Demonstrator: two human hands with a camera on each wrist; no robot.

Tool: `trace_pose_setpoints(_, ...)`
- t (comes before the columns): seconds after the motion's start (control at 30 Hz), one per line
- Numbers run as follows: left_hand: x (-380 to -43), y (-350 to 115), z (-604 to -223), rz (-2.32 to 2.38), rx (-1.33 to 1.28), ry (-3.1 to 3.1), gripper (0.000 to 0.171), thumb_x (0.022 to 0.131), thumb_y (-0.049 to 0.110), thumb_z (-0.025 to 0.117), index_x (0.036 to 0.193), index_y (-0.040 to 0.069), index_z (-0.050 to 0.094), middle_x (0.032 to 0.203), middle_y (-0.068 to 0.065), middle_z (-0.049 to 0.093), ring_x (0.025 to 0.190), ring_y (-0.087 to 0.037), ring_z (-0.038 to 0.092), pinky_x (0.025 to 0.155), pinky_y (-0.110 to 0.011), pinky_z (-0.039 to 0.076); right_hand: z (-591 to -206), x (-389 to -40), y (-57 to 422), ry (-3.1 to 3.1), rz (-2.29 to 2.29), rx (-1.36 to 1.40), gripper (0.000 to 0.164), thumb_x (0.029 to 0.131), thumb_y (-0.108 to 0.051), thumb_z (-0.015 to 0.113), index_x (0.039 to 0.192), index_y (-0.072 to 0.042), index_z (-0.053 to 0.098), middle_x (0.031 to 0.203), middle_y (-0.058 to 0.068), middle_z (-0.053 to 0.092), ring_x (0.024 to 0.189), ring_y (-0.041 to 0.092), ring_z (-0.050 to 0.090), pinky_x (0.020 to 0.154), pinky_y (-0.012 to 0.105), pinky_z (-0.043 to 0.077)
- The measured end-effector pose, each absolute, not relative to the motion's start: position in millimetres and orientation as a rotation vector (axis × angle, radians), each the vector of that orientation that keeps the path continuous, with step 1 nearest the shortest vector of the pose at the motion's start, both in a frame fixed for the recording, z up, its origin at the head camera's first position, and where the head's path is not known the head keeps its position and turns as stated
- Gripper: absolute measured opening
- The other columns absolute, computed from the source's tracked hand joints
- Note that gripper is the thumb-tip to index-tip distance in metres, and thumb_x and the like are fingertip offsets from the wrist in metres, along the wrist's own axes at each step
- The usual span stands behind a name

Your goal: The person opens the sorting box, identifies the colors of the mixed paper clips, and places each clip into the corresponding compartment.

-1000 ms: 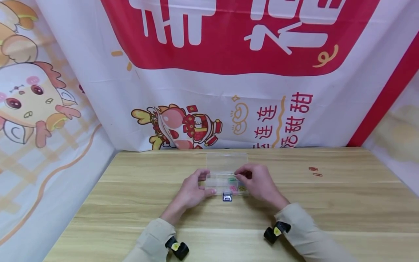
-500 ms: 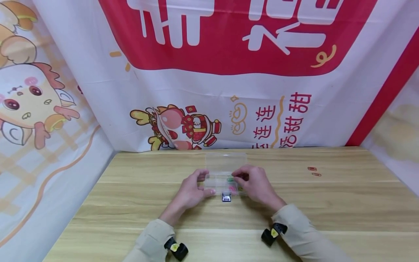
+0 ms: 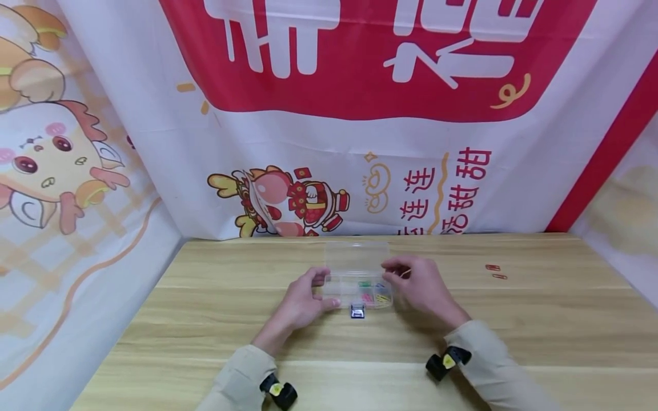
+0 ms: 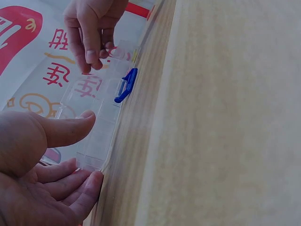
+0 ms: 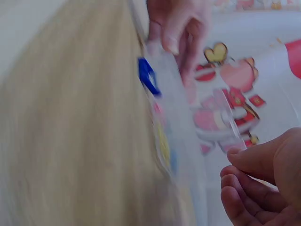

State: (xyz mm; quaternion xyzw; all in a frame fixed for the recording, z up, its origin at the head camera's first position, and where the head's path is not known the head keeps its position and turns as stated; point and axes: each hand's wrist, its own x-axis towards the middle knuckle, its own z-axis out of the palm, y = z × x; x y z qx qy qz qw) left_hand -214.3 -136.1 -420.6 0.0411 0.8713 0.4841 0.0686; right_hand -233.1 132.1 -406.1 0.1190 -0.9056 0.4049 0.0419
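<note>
A clear plastic compartment box [image 3: 346,287] lies on the table with its lid [image 3: 357,258] raised toward the back. My left hand [image 3: 302,299] holds the box's left end, thumb at the front and fingers at the back. Green paper clips [image 3: 364,283], pink ones [image 3: 367,297], yellow ones [image 3: 382,298] and blue ones [image 3: 380,286] sit in separate right-hand compartments. A blue latch [image 3: 357,311] juts from the front edge. My right hand [image 3: 418,285] hovers by the back right corner, fingers loosely bent; nothing shows between thumb and fingers in the right wrist view [image 5: 263,183].
Two red paper clips [image 3: 492,267] lie apart on the wooden table [image 3: 514,325], right of the box. A printed cloth [image 3: 319,137] hangs behind the table's back edge.
My right hand first shifted slightly left over the green clips, then moved right, uncovering the blue and yellow clips. My left hand stays on the box.
</note>
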Motion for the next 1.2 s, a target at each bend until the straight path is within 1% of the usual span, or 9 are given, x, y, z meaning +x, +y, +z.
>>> trace_pose_setpoints(0.17,-215,-134,-421,1.455,0.113,2.628,0.072,0.087,0.013,0.086,0.151,0.008,0.053,0.148,-0.017,0.06,0.112,-0.027,0.068,0.106,-0.048,0.058,-401,-238,166,-2.781,1.229,0.28,0.028,0.099,-0.016,0.074,0.127,-0.009,0.075,0.113,0.006,0.078,0.099,0.021,0.069,0.079,0.026,0.059)
trace_pose_setpoints(0.43,-215,-135,-422,1.46,0.135,2.63,0.073,0.086,0.012,0.087,0.15,0.007,0.053,0.148,-0.018,0.061,0.112,-0.027,0.069,0.106,-0.048,0.059,-388,-243,212,-2.809,1.157,0.123,0.031,0.102,-0.022,0.071,0.131,-0.011,0.072,0.12,0.011,0.076,0.106,0.027,0.066,0.078,0.029,0.056)
trace_pose_setpoints(0.6,-216,-135,-423,1.463,0.148,2.63,0.074,0.085,0.013,0.087,0.15,0.006,0.053,0.149,-0.018,0.06,0.112,-0.028,0.069,0.107,-0.048,0.058,-390,-244,241,-2.818,1.077,0.082,0.033,0.103,-0.024,0.069,0.132,-0.01,0.072,0.122,0.014,0.076,0.11,0.031,0.065,0.079,0.029,0.053)
trace_pose_setpoints(0.77,-215,-136,-423,1.461,0.132,2.64,0.074,0.085,0.014,0.088,0.15,0.007,0.054,0.148,-0.017,0.061,0.115,-0.029,0.068,0.107,-0.048,0.058,-403,-245,269,-2.778,1.011,0.135,0.035,0.102,-0.025,0.072,0.131,-0.007,0.073,0.119,0.016,0.077,0.106,0.03,0.068,0.075,0.023,0.054)
trace_pose_setpoints(0.9,-215,-136,-422,1.457,0.125,2.638,0.073,0.085,0.013,0.088,0.15,0.007,0.054,0.147,-0.017,0.061,0.113,-0.028,0.069,0.106,-0.048,0.058,-414,-243,290,-2.782,1.008,0.083,0.039,0.1,-0.03,0.074,0.133,-0.008,0.073,0.117,0.016,0.077,0.102,0.027,0.067,0.069,0.019,0.052)
trace_pose_setpoints(0.97,-215,-135,-422,1.455,0.124,2.638,0.073,0.085,0.012,0.087,0.15,0.007,0.053,0.147,-0.017,0.061,0.112,-0.027,0.069,0.106,-0.048,0.059,-418,-242,299,-2.783,0.998,0.029,0.04,0.099,-0.03,0.076,0.132,-0.007,0.074,0.116,0.017,0.077,0.099,0.025,0.066,0.067,0.018,0.05)
trace_pose_setpoints(1.07,-215,-135,-421,1.453,0.119,2.637,0.073,0.086,0.012,0.087,0.151,0.007,0.053,0.148,-0.017,0.061,0.112,-0.027,0.069,0.106,-0.047,0.059,-423,-243,311,-2.792,0.97,-0.036,0.041,0.097,-0.025,0.078,0.131,-0.003,0.073,0.116,0.021,0.077,0.095,0.027,0.068,0.063,0.019,0.05)
trace_pose_setpoints(1.13,-214,-135,-420,1.451,0.122,2.637,0.073,0.086,0.012,0.087,0.151,0.007,0.053,0.148,-0.017,0.061,0.112,-0.027,0.069,0.106,-0.047,0.059,-426,-243,318,-2.802,0.939,-0.063,0.042,0.095,-0.022,0.08,0.13,-0.001,0.073,0.117,0.024,0.077,0.096,0.031,0.071,0.065,0.02,0.051)
trace_pose_setpoints(1.2,-213,-135,-420,1.449,0.125,2.638,0.073,0.086,0.012,0.087,0.151,0.006,0.053,0.148,-0.018,0.061,0.112,-0.027,0.069,0.105,-0.047,0.059,-428,-244,323,-2.823,0.923,-0.093,0.043,0.094,-0.023,0.081,0.129,0.002,0.073,0.118,0.026,0.077,0.097,0.035,0.071,0.069,0.024,0.052)
